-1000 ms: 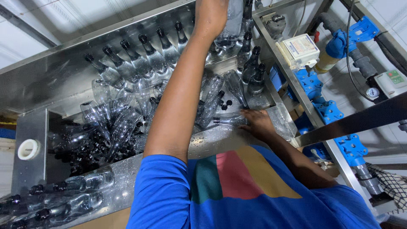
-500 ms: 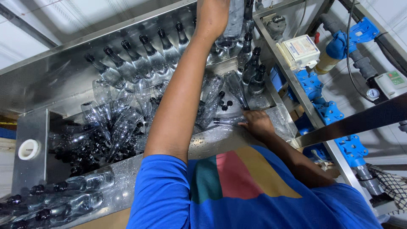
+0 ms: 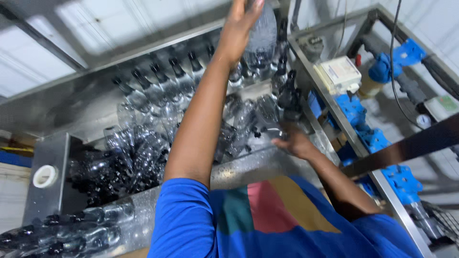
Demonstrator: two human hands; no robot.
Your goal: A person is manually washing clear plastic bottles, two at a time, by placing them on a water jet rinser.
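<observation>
left hand (image 3: 241,21): stretched up, fingers wrapped round a clear plastic bottle (image 3: 260,36)
right hand (image 3: 291,142): down low, grip's hidden, can't tell; black-capped clear bottles (image 3: 267,110) just above it

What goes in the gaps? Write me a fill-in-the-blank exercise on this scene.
1. The left hand holds up a clear ____.
2. The piled bottles in the metal trough have ____ caps.
3. The pipe valves beside the right hand are ____.
Missing: bottle; black; blue.
</observation>
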